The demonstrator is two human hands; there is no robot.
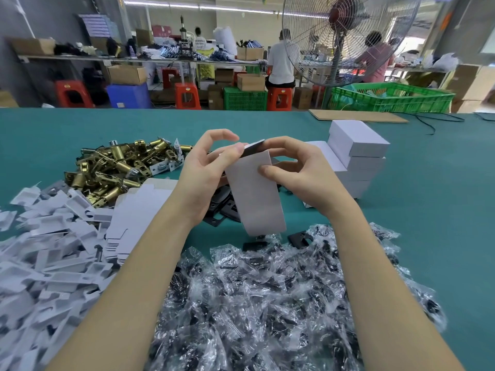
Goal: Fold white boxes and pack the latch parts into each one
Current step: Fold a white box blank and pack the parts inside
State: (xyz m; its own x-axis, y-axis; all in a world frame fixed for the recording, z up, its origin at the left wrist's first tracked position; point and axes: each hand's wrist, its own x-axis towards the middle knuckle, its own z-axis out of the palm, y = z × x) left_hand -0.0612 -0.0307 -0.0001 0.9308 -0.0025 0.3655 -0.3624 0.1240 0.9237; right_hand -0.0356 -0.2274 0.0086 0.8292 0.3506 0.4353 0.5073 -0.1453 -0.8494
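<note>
While upright, white box (254, 194) sits between both hands' fingers (270, 171).

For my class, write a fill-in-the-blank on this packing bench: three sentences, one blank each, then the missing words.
1. Both hands, left hand and right hand, hold a white ____ above the table.
2. The pile of brass latches lies on the person's ____ side.
3. The finished white boxes are stacked on a ____ tabletop.

Missing words: box; left; green
</note>
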